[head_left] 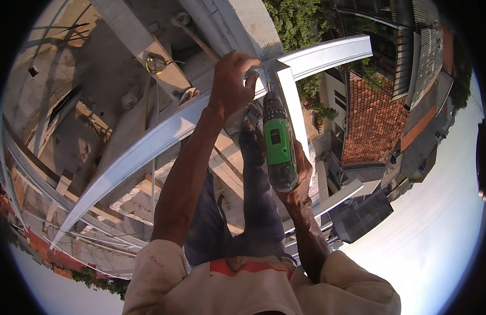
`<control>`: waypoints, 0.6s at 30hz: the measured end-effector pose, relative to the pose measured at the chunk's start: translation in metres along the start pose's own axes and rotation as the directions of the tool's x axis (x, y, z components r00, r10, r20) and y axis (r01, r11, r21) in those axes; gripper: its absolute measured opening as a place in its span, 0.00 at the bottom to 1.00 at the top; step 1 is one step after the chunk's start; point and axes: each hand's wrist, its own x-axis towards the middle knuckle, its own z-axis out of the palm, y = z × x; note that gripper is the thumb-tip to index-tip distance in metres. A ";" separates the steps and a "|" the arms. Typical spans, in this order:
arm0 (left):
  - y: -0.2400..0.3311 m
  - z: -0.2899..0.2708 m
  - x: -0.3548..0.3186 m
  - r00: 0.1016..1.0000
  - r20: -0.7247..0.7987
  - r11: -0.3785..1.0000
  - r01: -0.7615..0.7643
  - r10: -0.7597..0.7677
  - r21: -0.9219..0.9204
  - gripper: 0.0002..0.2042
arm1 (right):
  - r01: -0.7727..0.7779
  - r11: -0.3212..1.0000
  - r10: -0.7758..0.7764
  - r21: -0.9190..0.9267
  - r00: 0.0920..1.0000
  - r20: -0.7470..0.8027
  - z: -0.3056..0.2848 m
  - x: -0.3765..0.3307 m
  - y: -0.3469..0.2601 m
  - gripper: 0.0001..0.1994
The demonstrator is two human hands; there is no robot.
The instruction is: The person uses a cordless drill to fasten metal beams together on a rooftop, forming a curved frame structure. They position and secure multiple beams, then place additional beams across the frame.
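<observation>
My right hand point(302, 167) is wrapped round the grip of a green and black cordless drill point(278, 140), partly hidden behind its body. The drill points away from me, its bit at the joint where a long silvery metal profile point(167, 131) meets a second metal profile point(295, 102). Just left of the bit, my left hand point(233, 79) is closed on the long profile, thumb and forefinger near the joint. Its other fingers are curled and mostly hidden. Beyond the joint, the profile reaches out to the right point(332, 56).
A yellow and black tape measure point(155, 63) lies on a beam at the upper left. My legs point(256, 184) stand among planks and beams high up. At the right are a tiled roof point(371, 118) below and a black tank point(361, 211). More metal profiles point(38, 181) run at the left.
</observation>
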 end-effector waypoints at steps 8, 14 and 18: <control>0.020 0.006 0.002 0.973 0.177 0.916 -0.201 0.146 0.348 0.13 | 0.037 0.996 -0.043 0.076 0.996 0.078 -0.011 -0.028 0.026 0.26; 0.019 0.017 0.002 0.943 0.303 0.779 -0.290 0.134 0.556 0.08 | 0.004 0.990 -0.018 0.139 0.995 0.097 -0.023 -0.032 0.039 0.21; 0.033 0.014 0.001 0.987 0.156 0.832 -0.108 0.026 0.544 0.06 | 0.000 0.976 -0.018 0.216 0.997 0.078 -0.031 -0.033 0.045 0.18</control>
